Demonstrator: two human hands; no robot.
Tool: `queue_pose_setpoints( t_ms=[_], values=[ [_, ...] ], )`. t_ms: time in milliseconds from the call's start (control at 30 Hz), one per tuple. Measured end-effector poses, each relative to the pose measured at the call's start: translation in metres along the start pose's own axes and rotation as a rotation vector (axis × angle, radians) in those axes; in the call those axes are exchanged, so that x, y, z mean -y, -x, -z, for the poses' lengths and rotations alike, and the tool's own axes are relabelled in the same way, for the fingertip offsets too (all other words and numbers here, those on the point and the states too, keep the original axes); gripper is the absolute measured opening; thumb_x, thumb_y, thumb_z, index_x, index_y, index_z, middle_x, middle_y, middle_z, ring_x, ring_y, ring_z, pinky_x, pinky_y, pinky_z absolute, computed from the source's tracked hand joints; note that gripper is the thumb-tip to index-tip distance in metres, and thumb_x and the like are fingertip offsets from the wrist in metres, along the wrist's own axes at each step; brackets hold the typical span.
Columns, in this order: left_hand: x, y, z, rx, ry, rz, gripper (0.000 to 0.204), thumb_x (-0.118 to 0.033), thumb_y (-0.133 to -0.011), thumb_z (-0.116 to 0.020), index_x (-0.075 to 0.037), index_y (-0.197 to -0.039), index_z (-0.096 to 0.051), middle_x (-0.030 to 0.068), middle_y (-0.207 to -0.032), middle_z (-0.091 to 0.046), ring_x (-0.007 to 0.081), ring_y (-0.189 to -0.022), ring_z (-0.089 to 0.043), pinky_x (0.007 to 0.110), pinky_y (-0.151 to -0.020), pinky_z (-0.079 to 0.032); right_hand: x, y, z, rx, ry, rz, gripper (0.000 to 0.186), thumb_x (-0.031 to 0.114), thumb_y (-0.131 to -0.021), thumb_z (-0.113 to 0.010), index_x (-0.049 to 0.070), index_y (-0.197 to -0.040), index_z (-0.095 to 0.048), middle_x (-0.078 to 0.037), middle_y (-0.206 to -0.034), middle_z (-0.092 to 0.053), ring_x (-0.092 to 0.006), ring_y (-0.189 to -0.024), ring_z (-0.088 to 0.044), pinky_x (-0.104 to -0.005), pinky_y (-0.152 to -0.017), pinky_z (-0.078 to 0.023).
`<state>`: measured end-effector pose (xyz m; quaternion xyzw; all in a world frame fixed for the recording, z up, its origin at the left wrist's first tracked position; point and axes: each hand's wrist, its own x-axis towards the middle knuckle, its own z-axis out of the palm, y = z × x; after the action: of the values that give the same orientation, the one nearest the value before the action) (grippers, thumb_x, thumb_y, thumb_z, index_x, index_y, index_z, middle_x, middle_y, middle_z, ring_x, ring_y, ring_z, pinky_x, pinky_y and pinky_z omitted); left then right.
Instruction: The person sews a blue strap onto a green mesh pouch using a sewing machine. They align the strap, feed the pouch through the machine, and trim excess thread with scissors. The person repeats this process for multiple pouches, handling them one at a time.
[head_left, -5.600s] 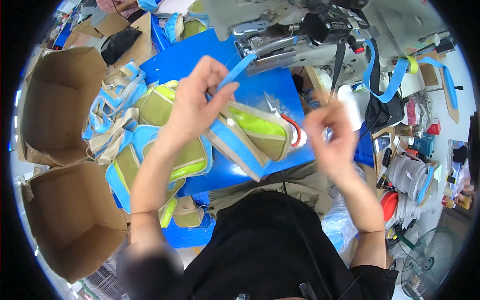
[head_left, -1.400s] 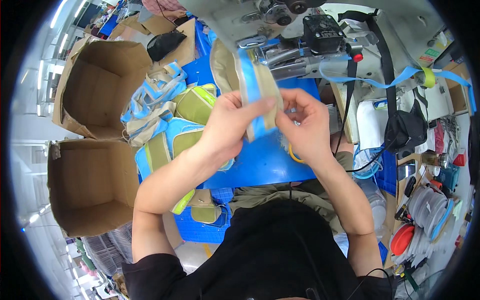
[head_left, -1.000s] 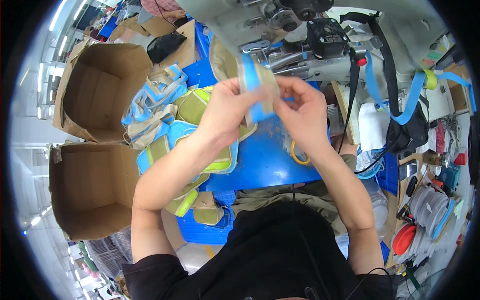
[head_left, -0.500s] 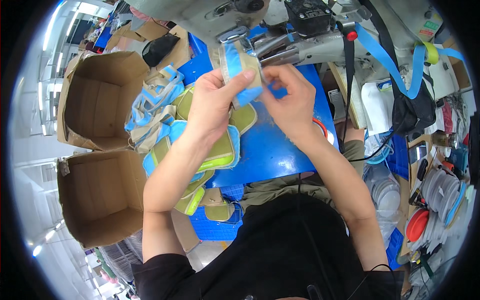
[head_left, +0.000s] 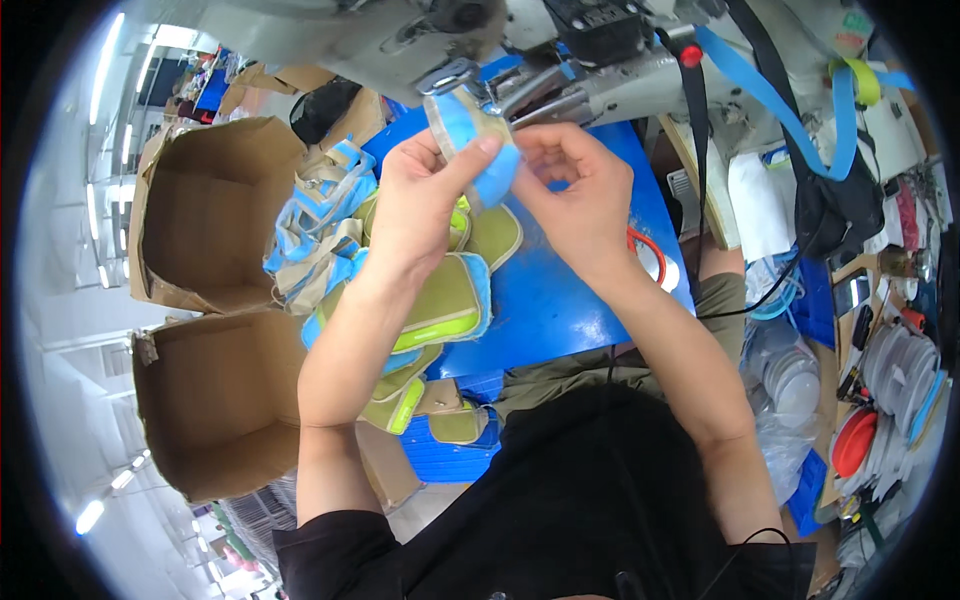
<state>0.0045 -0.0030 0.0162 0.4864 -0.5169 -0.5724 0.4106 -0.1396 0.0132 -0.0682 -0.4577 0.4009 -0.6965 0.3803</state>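
Below the metal foot (head_left: 450, 78) of a sewing machine (head_left: 390, 28), a blue-and-beige fabric piece (head_left: 495, 183) with a pale edge band is held up. My left hand (head_left: 418, 200) grips its left side, thumb pressed on the front. At its right edge, my right hand (head_left: 585, 195) has thumb and index finger drawn together; the fingertips meet the fabric, and what exactly they pinch is hard to see. Beneath my left forearm lies a stack of olive fabric pieces (head_left: 435, 305) with blue and lime edges. Tangled blue-and-beige fabric strips (head_left: 320, 215) lie left of it.
The blue work table (head_left: 560, 300) extends under my hands. Two open cardboard boxes (head_left: 215, 210) stand at the left, one nearer than the other. A blue strap (head_left: 770, 110) hangs from the machine at the right. Plastic lids (head_left: 890, 375) and tools crowd the far right.
The view has shifted slightly, so the surroundings sit a little further right and lower. The fabric has tilted somewhat in my hands, and both hands stay on it.
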Motion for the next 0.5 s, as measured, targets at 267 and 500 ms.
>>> queue_pose_setpoints(
  t_ms=[267,500],
  values=[
    [0.007,0.000,0.007,0.052,0.210,0.010,0.022,-0.011,-0.096,-0.072,-0.001,-0.115,-0.066,0.0088,-0.103,-0.076,0.0136,-0.092,-0.072,0.027,-0.081,-0.057,0.002,0.005,-0.001,0.014,0.050,0.017,0.020,0.003,-0.082,-0.078,0.001,-0.101,-0.072,-0.008,-0.093,-0.073,-0.0150,-0.081,-0.071,-0.0275,-0.066,-0.058],
    [0.012,-0.003,-0.008,-0.035,0.104,-0.055,0.019,-0.003,-0.091,-0.076,-0.002,-0.108,-0.068,0.0055,-0.098,-0.075,0.0112,-0.085,-0.071,0.028,-0.077,-0.058,-0.009,0.006,0.004,0.059,-0.011,-0.069,0.024,0.000,-0.082,-0.076,0.001,-0.106,-0.073,-0.007,-0.093,-0.074,-0.0113,-0.081,-0.071,-0.0257,-0.070,-0.058]
  ],
)
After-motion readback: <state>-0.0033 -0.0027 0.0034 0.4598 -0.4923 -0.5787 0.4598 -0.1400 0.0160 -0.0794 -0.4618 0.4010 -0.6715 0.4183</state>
